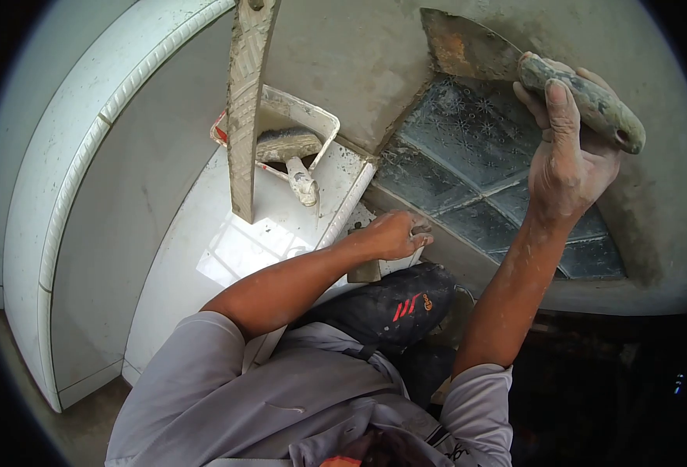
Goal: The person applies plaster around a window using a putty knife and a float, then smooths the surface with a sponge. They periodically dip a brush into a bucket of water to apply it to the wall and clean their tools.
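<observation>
Right hand (567, 159) raised, I clasp one trowel (544, 74), blade (472, 48) left of my fingers (533, 103); lower, my left hand (394, 235) curls, whether empty I can't tell; one tub (293, 113), one brush (289, 145) to its left.

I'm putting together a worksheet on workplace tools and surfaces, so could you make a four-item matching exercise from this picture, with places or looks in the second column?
Column one
1. Scraper
2. Brush
3. Long bar
4. Glass panes

Column two
A. Crosses in front of the tub in this view, coated in grey
B. Dark and patterned, divided by paler strips
C. Held in the right hand
D. Head inside the tub, handle sticking out over the rim

Right pairs: 1-C, 2-D, 3-A, 4-B
</observation>
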A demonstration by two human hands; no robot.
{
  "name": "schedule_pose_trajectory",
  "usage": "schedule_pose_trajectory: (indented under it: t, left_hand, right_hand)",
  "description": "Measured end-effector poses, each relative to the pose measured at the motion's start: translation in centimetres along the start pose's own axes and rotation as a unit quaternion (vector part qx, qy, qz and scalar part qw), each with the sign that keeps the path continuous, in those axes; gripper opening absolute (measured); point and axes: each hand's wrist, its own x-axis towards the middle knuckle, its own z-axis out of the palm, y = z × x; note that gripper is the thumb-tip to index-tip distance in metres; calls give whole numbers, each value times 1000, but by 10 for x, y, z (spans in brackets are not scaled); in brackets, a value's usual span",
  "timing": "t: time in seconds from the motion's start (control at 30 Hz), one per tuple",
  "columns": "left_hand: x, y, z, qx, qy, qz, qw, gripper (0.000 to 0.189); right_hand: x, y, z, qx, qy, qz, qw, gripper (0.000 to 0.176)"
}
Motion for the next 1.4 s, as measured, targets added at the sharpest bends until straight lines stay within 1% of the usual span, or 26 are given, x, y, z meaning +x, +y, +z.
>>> schedule_pose_trajectory:
  t: [0.07,0.13,0.2,0.23,0.27,0.33,0.37,0.47,0.5,0.6,0.63,0.73,0.77,0.87,0.9,1.0,1.03,1.13,1.17,1.27,1.4]
  left_hand:
    - [0,-2,-1,8,4,5,1000,37]
    - [0,-2,-5,3,8,1,1000,38]
    - [0,6,-11,-4,-1,-27,1000,40]
    - [-2,9,-13,-6,-8,-40,999,40]
    - [-2,8,-11,-6,-6,-36,999,40]
    - [-1,5,-5,-4,-7,-24,1000,41]
    - [-1,3,-4,-1,-14,-31,999,41]
    - [1,4,-9,5,-28,-49,998,42]
    - [1,9,-14,2,-27,-57,998,42]
    - [-1,8,-11,-10,-21,-60,998,41]
    - [0,7,-9,-12,-21,-55,998,41]
    - [0,7,-6,2,-33,-53,998,41]
    - [0,7,-7,3,-37,-59,998,41]
    - [0,9,-13,-6,-36,-72,997,42]
    - [0,9,-13,-12,-33,-71,997,43]
    - [-1,11,-11,7,-27,-62,998,42]
    - [-2,14,-10,20,-28,-59,998,42]
    - [-3,26,-20,19,-61,-98,993,41]
    - [-3,22,-19,19,-55,-90,994,41]
    - [0,7,-11,15,-35,-76,996,40]
    - [0,6,-6,17,-58,-63,996,40]
  right_hand:
    - [0,8,10,2,-12,-15,1000,35]
    - [-4,-2,1,19,3,6,1000,34]
    - [-11,-5,-11,43,-2,20,999,32]
    - [-16,-5,-16,-2,-17,30,999,33]
    - [-19,-4,-20,-47,-31,37,998,34]
    - [-24,4,-6,-48,-37,39,997,35]
    - [-26,14,-2,-90,-56,6,994,36]
    - [-32,17,6,-52,-57,1,997,36]
    - [-34,12,2,-44,-32,16,998,35]
    - [-39,7,-17,-56,-46,28,997,34]
    - [-41,10,-16,-81,-42,35,995,34]
    - [-47,29,1,-84,-58,49,994,34]
    - [-49,37,6,-54,-57,38,996,33]
    - [-46,20,5,23,5,41,999,30]
    - [-46,14,-1,-1,-2,36,999,29]
    - [-53,23,-10,-57,-55,34,996,35]
    - [-56,28,-5,-83,-49,63,993,35]
    - [-65,44,9,-72,-66,39,994,34]
    - [-66,39,10,-18,-53,59,997,34]
    - [-74,31,-8,-37,-50,77,995,28]
    - [-83,53,4,-78,-52,70,993,30]
